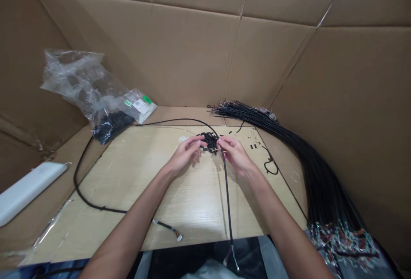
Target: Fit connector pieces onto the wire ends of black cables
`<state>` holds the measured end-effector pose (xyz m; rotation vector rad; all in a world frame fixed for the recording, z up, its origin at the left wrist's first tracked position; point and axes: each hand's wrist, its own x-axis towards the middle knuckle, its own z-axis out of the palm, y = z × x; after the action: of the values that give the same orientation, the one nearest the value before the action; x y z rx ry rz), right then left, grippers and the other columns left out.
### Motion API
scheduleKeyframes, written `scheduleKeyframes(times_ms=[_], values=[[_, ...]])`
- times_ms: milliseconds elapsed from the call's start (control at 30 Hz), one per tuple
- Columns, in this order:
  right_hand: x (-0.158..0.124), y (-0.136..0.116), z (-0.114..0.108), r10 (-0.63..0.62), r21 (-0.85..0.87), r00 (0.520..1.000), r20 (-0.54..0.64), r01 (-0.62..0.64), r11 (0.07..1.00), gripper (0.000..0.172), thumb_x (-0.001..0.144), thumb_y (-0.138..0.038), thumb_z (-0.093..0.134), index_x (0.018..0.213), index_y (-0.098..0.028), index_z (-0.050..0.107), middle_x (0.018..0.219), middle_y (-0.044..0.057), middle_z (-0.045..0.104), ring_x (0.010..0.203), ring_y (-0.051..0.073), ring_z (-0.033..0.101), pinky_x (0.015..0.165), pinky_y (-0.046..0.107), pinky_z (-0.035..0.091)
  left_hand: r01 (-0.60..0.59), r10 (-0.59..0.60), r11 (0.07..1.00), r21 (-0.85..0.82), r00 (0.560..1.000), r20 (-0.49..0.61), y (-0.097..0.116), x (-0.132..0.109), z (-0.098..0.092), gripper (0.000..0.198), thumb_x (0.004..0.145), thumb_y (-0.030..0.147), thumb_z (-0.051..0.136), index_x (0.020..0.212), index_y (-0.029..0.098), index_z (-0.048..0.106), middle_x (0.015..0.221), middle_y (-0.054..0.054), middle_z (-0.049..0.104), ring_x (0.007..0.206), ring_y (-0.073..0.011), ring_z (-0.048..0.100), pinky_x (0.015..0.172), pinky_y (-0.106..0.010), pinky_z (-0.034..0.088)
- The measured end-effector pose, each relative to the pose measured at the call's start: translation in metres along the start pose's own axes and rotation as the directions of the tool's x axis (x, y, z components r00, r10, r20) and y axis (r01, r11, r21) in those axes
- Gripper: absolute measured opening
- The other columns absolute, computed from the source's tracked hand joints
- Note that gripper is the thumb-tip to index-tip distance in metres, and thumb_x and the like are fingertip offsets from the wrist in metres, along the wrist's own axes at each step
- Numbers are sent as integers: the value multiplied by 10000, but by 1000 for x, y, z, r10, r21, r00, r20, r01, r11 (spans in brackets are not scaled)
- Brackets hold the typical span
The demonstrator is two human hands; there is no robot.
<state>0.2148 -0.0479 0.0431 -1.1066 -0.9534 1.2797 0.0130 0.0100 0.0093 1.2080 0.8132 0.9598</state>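
My right hand [235, 152] pinches a black cable [227, 189] between thumb and fingers. From that grip the cable runs down to the table's front edge, where thin coloured bare-ended wires [235, 256] hang over. Its other stretch arcs back and left, passes by the plastic bag, and loops round to a white connector [179, 238] beside my left forearm. My left hand [188, 152] is at the left edge of a pile of small black tube pieces [210, 140]. Its fingers are stretched out and slightly apart; nothing shows clearly between them.
A thick bundle of black cables [298, 146] curves along the right side. Clear plastic bags [109, 99] with black contents lie at back left. A white elongated box [30, 189] is far left. A short black cord [271, 165] lies right. Cardboard walls [192, 52] enclose the table.
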Motion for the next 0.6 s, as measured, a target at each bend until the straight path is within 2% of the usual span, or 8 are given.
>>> scheduleKeyframes(times_ms=[133,233,367,600], values=[[-10,15,4,31,55,999,8,-31,998,570,675,-663,1003,848,-204,715,735,-31,628,559,94,445,453,229,321,3,-1,996,-86,1000,24,3,-4,5,521,845,432,917,1296,193,814,1275,-181,826,708,-143,648,543,-241,517],[-22,25,5,56,81,998,21,-57,995,556,728,-657,992,890,-203,715,740,-35,621,563,91,457,454,212,341,47,-43,974,-224,999,24,7,-5,6,522,789,345,977,1267,194,831,1254,-176,836,727,-144,654,545,-225,510],[-35,33,6,108,93,992,58,-113,989,570,729,-660,1002,856,-195,698,703,-39,598,542,86,451,451,208,353,96,-107,933,-347,994,-13,10,-5,9,511,719,255,1031,1184,166,841,1175,-148,842,698,-119,646,526,-198,478],[-40,42,4,185,133,980,73,-193,972,566,736,-641,1009,849,-205,666,675,-46,555,527,78,415,441,197,264,64,-128,900,-430,984,-121,1,2,6,545,659,372,1086,1052,138,790,960,-71,811,654,-69,612,572,-152,484]])
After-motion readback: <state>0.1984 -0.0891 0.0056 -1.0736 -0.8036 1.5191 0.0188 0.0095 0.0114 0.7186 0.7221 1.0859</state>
